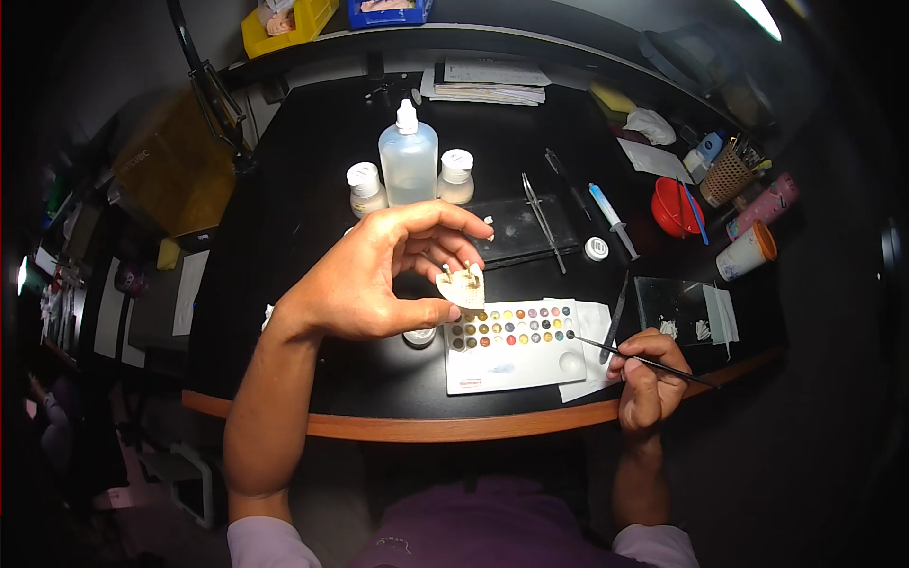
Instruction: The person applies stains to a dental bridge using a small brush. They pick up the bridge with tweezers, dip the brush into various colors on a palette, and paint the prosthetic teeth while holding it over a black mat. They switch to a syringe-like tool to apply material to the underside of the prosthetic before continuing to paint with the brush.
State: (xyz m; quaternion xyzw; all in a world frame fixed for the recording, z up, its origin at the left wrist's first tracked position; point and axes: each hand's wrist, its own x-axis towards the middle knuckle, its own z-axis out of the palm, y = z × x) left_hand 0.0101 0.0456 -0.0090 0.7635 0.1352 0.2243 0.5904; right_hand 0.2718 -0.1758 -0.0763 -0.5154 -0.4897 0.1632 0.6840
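Observation:
My left hand is closed round a small cream dental model with small tooth-like pieces on top, held above a white palette of many coloured round paint wells. My right hand grips a thin dark brush, its tip at the dark wells on the palette's right end. Beneath the palette's right side lies white paper, with a dark slim tool on it. A small jar is partly hidden under my left hand.
Behind stand a large bottle and two white-lidded jars. Tweezers, a syringe, a red bowl, a cup and a glass slab sit rightward. The wooden desk edge crosses below my hands.

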